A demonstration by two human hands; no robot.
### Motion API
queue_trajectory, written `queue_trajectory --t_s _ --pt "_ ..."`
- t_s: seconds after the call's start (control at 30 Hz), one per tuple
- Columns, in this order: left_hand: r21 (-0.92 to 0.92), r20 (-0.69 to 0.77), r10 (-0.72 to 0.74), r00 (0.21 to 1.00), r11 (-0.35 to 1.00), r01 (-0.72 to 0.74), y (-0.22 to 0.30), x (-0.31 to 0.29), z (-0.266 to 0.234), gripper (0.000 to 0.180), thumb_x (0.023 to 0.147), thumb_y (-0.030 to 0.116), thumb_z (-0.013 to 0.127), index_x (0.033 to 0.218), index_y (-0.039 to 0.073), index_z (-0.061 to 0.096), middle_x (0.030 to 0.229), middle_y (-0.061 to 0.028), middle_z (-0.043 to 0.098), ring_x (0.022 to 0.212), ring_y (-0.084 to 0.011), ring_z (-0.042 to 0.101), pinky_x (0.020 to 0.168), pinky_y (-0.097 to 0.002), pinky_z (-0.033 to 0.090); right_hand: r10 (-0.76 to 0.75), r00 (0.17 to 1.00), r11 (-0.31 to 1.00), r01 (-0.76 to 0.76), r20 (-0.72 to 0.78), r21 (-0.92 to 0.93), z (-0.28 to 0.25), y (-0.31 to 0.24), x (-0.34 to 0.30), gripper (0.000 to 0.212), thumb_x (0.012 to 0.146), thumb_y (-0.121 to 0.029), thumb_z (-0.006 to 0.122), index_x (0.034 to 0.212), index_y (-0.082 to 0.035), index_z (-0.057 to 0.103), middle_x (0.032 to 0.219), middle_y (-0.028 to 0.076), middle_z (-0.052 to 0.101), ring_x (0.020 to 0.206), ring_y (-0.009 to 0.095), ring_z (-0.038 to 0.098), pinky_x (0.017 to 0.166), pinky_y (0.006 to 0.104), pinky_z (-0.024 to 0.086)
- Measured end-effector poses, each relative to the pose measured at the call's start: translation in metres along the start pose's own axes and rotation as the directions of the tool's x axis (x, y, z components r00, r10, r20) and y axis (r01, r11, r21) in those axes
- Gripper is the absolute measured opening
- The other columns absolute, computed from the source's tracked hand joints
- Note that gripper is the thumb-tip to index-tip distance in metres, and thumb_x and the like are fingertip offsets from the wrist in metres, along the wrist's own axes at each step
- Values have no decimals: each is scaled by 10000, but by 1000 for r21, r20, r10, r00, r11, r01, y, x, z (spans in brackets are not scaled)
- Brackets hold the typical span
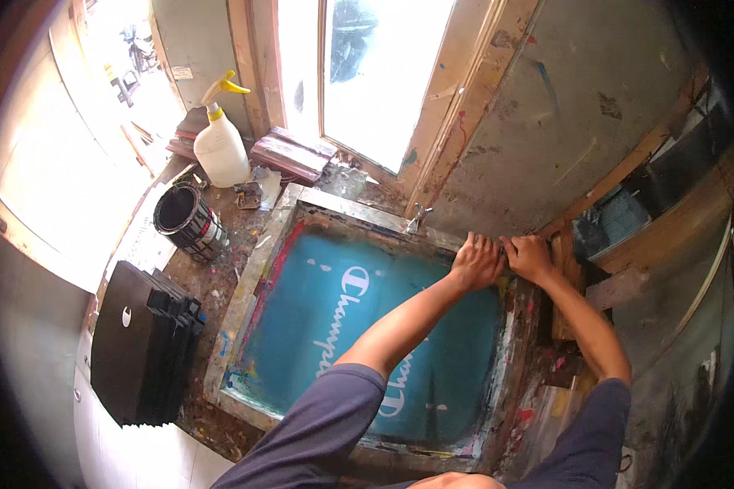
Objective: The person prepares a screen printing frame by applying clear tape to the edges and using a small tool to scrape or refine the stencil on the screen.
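A screen-printing frame (253, 318) with a teal mesh (294, 293) and pale lettering lies flat on the worktable. At its far right corner my left hand (478, 261) rests with fingers curled over the frame's edge. My right hand (529, 259) is right beside it, its fingers bent and meeting the left fingertips. Whatever small part lies between the fingertips is hidden. My left forearm crosses above the mesh. On the frame's far rail, left of my hands, a metal wing-nut clamp (417, 218) stands up.
Left of the frame are a stack of black sheets (130, 350) and a paint-stained can (189, 222). Behind the can stand a white spray bottle (223, 153) with a yellow trigger and some wooden blocks (294, 153). A window (383, 73) and wall border the far side.
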State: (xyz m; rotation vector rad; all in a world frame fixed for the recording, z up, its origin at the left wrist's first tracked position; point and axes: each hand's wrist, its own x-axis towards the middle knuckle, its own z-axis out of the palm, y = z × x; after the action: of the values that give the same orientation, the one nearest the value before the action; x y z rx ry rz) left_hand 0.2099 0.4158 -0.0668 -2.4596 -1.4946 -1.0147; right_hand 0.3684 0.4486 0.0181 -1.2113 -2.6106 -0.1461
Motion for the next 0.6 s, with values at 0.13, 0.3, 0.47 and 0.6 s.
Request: queue_trajectory --t_s 0.13,0.3,0.47,0.6 --pt "4 -73 12 997 1000 -11 3 1 7 419 956 385 470 999 15 663 875 -157 662 890 -327 615 875 -497 429 147 967 980 -114 208 -164 -15 -6 9 516 986 -413 538 729 15 672 733 262 646 722 436 655 669 499 517" --pt "76 -38 -1 999 997 4 -18 -4 12 438 979 394 446 899 24 667 891 -167 671 898 -317 614 888 -466 416 -99 970 894 185 222 -407 -114 -126 165 418 971 -425 558 930 -34 702 1000 158 703 943 306 676 832 437 530" --pt "15 -38 33 999 999 -32 9 0 9 412 967 386 466 874 35 660 845 -152 657 861 -307 604 857 -451 419 -214 972 644 212 92 -735 -101 -120 315 480 970 -286 550 1387 -48 542 1485 178 459 1410 309 395 1177 440 316" --pt "-38 72 25 997 999 -22 0 2 -2 412 960 376 460 1011 12 648 934 -169 653 947 -330 607 864 -490 432 111 989 325 56 96 -944 -83 -120 357 769 974 -356 487 1603 -144 99 1676 77 -47 1542 272 -61 1262 430 16"
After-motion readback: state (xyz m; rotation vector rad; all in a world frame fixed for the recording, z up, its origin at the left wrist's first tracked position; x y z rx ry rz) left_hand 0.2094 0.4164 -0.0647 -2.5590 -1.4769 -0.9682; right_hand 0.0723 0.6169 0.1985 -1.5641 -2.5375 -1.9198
